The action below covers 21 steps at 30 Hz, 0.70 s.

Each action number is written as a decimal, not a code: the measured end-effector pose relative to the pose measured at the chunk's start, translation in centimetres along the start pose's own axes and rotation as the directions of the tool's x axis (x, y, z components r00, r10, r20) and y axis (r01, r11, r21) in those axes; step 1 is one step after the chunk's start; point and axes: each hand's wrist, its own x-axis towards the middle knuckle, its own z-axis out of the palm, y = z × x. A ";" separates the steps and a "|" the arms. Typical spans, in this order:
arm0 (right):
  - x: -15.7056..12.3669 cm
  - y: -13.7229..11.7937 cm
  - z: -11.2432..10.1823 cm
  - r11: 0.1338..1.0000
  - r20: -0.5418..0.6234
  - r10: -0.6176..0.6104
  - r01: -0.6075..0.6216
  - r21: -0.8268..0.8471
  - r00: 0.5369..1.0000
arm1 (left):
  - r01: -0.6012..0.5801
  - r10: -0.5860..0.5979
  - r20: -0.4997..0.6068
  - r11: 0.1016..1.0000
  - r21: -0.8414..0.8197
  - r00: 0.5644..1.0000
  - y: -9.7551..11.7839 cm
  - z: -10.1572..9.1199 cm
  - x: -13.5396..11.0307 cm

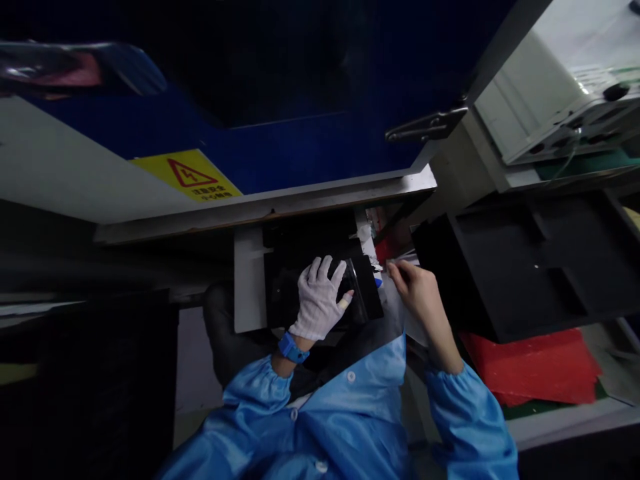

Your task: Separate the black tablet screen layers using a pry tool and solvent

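- A person in a blue smock leans over a dark workstation beneath a blue machine housing that carries a yellow electrical warning label (187, 175).
- The left hand (320, 298), in a white glove, lies flat with fingers spread on a glossy black part (363, 287) seated in a black fixture (280, 293), pressing rather than gripping.
- The bare right hand (417, 290) is at the part's right edge, fingers pinched on something small; what it is cannot be made out.
- This looks like seating or trimming the part; the next move likely calls for steady pressure.
- A black foam tray (525, 267) and red sheets (535, 367) lie on the counter to the right.
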 end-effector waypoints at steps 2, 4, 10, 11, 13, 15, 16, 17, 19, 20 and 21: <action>2.3 0.1 0.4 0.999 0.015 -0.003 0.002 0.034 1.000 | -0.001 0.001 0.017 1.000 0.014 1.000 0.0 -0.3 0.1; 4.4 0.0 1.2 0.998 0.034 -0.017 0.015 0.064 0.999 | -0.007 0.006 0.046 0.999 0.032 0.999 0.0 -0.7 0.2; 6.4 0.3 3.0 0.994 0.007 0.024 -0.024 0.108 1.000 | -0.112 0.094 0.199 0.991 0.079 0.975 -0.5 -2.4 0.6; 5.9 0.6 3.0 0.992 -0.012 0.044 -0.042 0.119 0.999 | -0.135 0.113 0.238 0.988 0.077 0.965 -0.7 -2.7 0.8; 4.3 1.1 2.9 0.985 -0.048 0.077 -0.068 0.158 0.996 | -0.177 0.150 0.316 0.983 0.058 0.937 -1.3 -3.0 1.1; 2.0 1.4 3.0 0.973 -0.059 0.089 -0.074 0.217 0.994 | -0.212 0.183 0.376 0.976 0.039 0.908 -1.8 -3.2 1.3; 0.7 1.4 3.1 0.965 -0.051 0.086 -0.070 0.252 0.995 | -0.224 0.193 0.392 0.974 0.036 0.900 -2.0 -3.1 1.4; -0.5 1.3 3.3 0.955 -0.036 0.077 -0.063 0.290 0.996 | -0.231 0.198 0.396 0.972 0.038 0.896 -2.1 -3.0 1.5; -2.6 0.8 3.7 0.929 -0.003 0.051 -0.046 0.367 0.999 | -0.235 0.200 0.379 0.971 0.050 0.904 -2.3 -2.7 1.4; -3.4 0.5 3.9 0.915 0.006 0.039 -0.038 0.402 0.999 | -0.239 0.204 0.363 0.970 0.054 0.909 -2.3 -2.5 1.3; -4.1 0.1 4.0 0.901 0.007 0.031 -0.031 0.433 1.000 | -0.245 0.212 0.348 0.968 0.055 0.913 -2.4 -2.3 1.2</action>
